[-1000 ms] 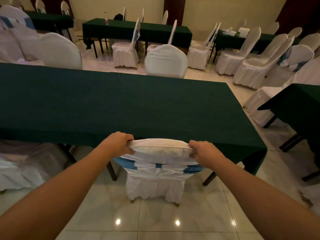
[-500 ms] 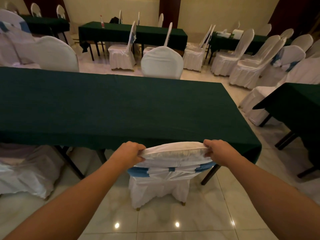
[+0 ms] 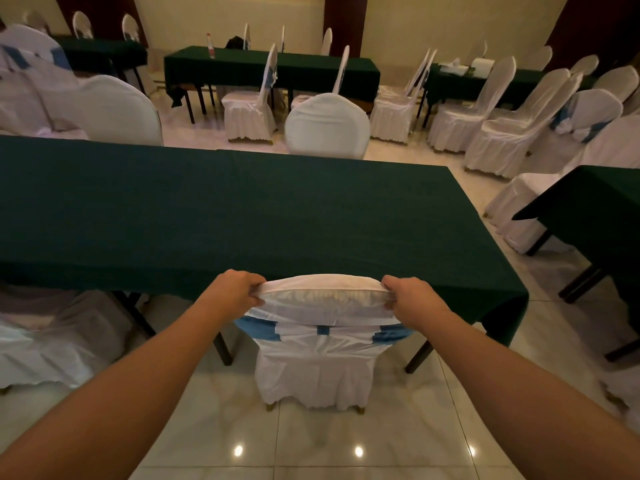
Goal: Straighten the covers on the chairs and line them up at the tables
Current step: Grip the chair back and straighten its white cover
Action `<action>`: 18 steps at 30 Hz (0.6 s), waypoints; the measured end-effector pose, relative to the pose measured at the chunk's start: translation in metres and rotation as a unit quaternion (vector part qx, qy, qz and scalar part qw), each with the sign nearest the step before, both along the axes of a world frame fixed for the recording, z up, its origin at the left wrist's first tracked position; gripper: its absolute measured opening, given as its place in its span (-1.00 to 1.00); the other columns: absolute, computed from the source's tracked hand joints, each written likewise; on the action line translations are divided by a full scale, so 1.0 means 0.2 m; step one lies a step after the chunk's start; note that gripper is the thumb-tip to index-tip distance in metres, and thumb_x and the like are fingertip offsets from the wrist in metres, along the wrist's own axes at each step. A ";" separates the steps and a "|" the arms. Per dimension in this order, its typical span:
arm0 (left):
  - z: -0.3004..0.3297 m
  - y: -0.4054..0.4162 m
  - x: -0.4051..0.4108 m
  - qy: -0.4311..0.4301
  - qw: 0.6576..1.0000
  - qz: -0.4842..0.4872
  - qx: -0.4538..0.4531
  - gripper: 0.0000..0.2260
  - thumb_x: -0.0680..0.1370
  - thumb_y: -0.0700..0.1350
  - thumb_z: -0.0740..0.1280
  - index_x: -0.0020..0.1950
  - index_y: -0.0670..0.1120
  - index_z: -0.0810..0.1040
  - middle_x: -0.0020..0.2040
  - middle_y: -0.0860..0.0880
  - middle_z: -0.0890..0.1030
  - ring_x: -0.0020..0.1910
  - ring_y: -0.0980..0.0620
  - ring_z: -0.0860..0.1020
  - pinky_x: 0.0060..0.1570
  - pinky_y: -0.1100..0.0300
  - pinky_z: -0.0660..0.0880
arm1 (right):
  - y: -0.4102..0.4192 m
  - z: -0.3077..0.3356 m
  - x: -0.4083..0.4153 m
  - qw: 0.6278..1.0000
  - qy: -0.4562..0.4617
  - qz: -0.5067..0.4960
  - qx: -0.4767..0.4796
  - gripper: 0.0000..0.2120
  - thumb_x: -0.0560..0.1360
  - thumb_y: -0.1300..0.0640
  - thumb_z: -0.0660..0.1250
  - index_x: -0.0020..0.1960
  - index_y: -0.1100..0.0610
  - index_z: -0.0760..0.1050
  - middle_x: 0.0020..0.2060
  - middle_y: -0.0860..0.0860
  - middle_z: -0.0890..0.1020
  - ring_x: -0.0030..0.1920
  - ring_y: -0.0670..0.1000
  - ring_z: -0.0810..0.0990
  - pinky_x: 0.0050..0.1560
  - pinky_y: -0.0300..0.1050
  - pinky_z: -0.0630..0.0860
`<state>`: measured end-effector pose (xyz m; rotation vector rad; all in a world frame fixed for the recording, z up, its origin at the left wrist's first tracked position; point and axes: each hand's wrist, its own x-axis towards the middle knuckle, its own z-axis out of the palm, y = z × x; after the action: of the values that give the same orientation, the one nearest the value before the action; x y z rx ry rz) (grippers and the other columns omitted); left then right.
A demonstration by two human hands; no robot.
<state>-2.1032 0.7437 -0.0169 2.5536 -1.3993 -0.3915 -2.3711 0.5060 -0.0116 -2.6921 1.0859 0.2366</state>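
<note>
Chair [image 3: 320, 348] now tucked closer under the counter [image 3: 242, 216] edge, cover looking smooth on top. Left hand [image 3: 232, 289] and right hand [image 3: 414, 297] pinching the backrest corners. Nearly lined up; neighbouring chair [image 3: 52, 334] likely next.

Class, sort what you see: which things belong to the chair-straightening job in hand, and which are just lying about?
Job in hand:
left hand
right hand
white chair cover
green table

Lying about:
bottle
dark bag
tissue box
</note>
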 end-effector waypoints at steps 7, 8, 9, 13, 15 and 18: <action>-0.02 0.01 0.11 0.021 1.000 0.023 0.002 -0.74 0.51 -0.06 0.47 0.19 0.08 0.60 -0.04 0.07 0.59 -0.09 0.06 0.53 -0.03 0.14 0.47 | 0.01 -0.02 0.07 1.000 -0.007 0.006 0.001 -0.73 0.55 0.12 0.39 0.11 -0.16 0.39 -0.18 -0.07 0.53 -0.21 -0.03 0.52 -0.24 -0.08 0.53; -0.02 0.01 0.12 0.016 1.000 0.024 0.003 -0.74 0.52 -0.06 0.46 0.20 0.08 0.60 -0.04 0.07 0.59 -0.08 0.06 0.53 -0.03 0.14 0.47 | 0.02 -0.02 0.08 1.000 -0.008 0.009 0.001 -0.74 0.55 0.12 0.39 0.10 -0.16 0.39 -0.19 -0.07 0.52 -0.21 -0.03 0.52 -0.25 -0.08 0.53; -0.02 0.02 0.12 0.008 1.000 0.021 0.005 -0.75 0.53 -0.05 0.46 0.20 0.08 0.60 -0.05 0.06 0.59 -0.09 0.05 0.53 -0.04 0.14 0.47 | 0.02 -0.03 0.08 1.000 -0.008 0.009 0.003 -0.74 0.55 0.12 0.38 0.09 -0.16 0.39 -0.19 -0.07 0.52 -0.21 -0.03 0.52 -0.25 -0.08 0.52; -0.02 -0.01 0.09 -0.015 1.000 0.004 0.004 -0.79 0.54 -0.04 0.43 0.17 0.08 0.61 -0.08 0.07 0.59 -0.13 0.05 0.54 -0.08 0.16 0.49 | -0.01 -0.01 0.07 1.000 -0.001 -0.003 0.007 -0.76 0.55 0.12 0.38 0.08 -0.16 0.42 -0.18 -0.06 0.53 -0.20 -0.02 0.53 -0.25 -0.08 0.54; -0.02 -0.03 0.07 -0.012 1.000 0.005 0.002 -0.79 0.55 -0.04 0.42 0.18 0.08 0.61 -0.07 0.06 0.60 -0.13 0.05 0.54 -0.09 0.18 0.48 | -0.03 0.00 0.07 1.000 0.004 -0.010 0.011 -0.76 0.55 0.13 0.38 0.05 -0.17 0.40 -0.18 -0.06 0.52 -0.20 -0.02 0.52 -0.30 -0.12 0.47; -0.02 -0.05 0.06 -0.011 1.000 0.005 0.005 -0.80 0.55 -0.04 0.42 0.17 0.08 0.61 -0.07 0.06 0.60 -0.13 0.04 0.55 -0.09 0.19 0.48 | -0.04 0.02 0.06 1.000 0.010 -0.017 0.009 -0.76 0.56 0.15 0.35 0.05 -0.16 0.39 -0.18 -0.05 0.51 -0.21 -0.02 0.51 -0.34 -0.14 0.40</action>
<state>-2.0909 0.7335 -0.0205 2.5795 -1.3954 -0.3696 -2.3597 0.4984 -0.0077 -2.6586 1.1291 0.2667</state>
